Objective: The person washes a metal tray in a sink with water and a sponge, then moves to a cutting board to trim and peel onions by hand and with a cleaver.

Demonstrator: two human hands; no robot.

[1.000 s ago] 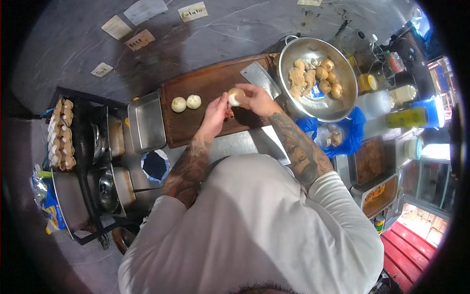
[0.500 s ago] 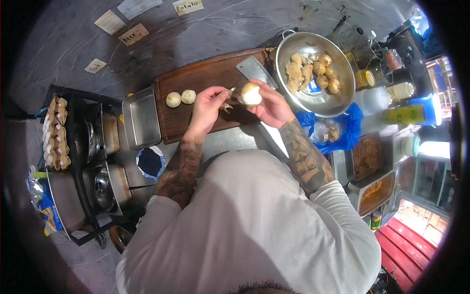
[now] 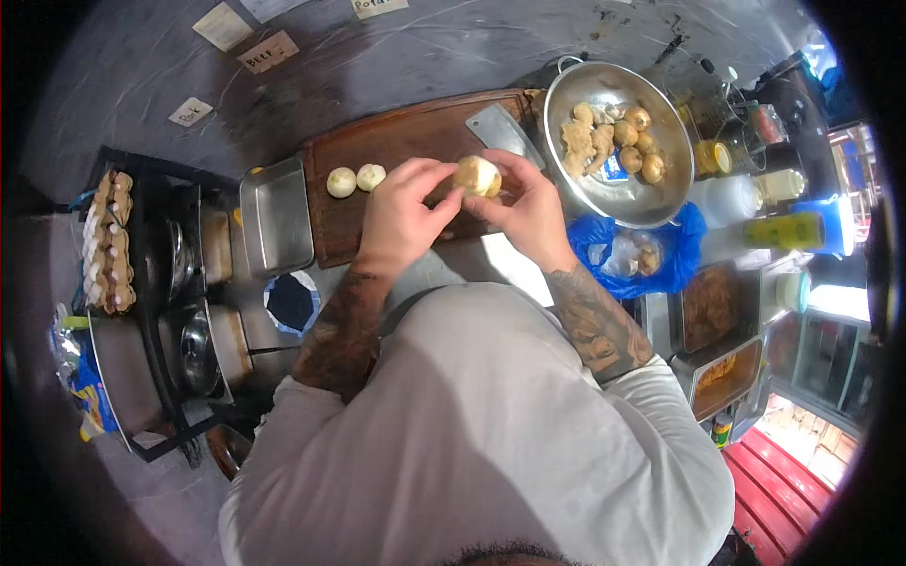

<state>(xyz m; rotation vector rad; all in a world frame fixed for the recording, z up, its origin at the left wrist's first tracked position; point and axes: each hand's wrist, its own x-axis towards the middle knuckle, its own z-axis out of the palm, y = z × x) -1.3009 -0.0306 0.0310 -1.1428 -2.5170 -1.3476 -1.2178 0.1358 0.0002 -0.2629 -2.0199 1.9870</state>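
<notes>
Between both hands, above the wooden cutting board [image 3: 415, 134], is a partly peeled onion [image 3: 478, 176] with brown skin on part of it and white flesh showing. My left hand [image 3: 406, 209] pinches its left side with thumb and fingers. Wrapped round the right side is my right hand [image 3: 531, 209]. Two peeled onions, one at the left [image 3: 342, 182] and one beside it [image 3: 370, 176], sit on the board left of my left hand. A cleaver [image 3: 502, 132] lies at the board's right end, behind my right hand.
A steel bowl [image 3: 672, 191] at the right holds ginger and several onions. Below it is a blue plastic bag [image 3: 687, 226]. An empty metal tray [image 3: 276, 215] stands left of the board, with egg cartons [image 3: 115, 241] farther left. Bottles [image 3: 783, 229] and food trays [image 3: 725, 377] line the right.
My left hand has come back to the onion from beside it, where it held a strip of skin. The onion has turned, showing more brown skin.
</notes>
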